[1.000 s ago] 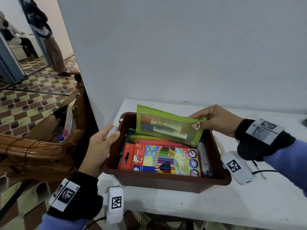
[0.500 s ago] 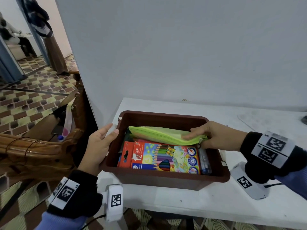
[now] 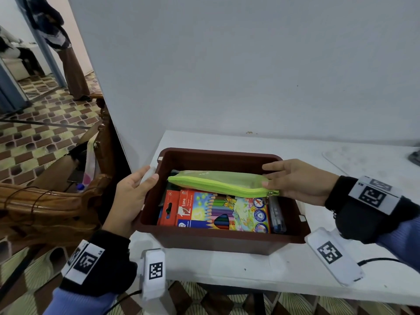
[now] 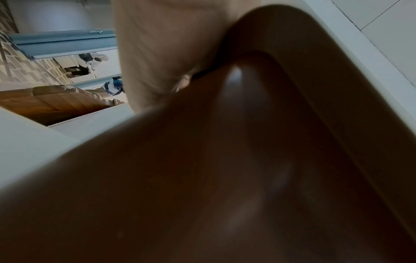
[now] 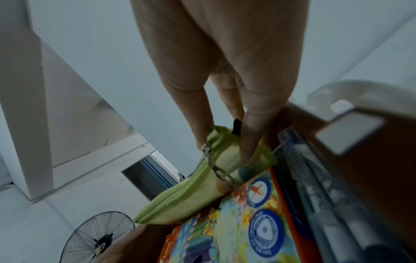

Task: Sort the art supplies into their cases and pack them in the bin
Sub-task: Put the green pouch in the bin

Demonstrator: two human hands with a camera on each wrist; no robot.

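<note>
The left hand [image 3: 131, 198] grips the left wall of the brown rectangular plastic bin [image 3: 218, 242] on the white desk [image 3: 261, 271], thumb over the rim. Between the hands, inside the bin, a lime-green zippered mesh pencil case [image 3: 218, 181] lies across a colourful cardboard box of coloured pencils [image 3: 225, 211]. The right hand [image 3: 297, 180] pinches the case's zipper end, thumb on the near edge and fingers [image 5: 254, 135] on top.
</note>
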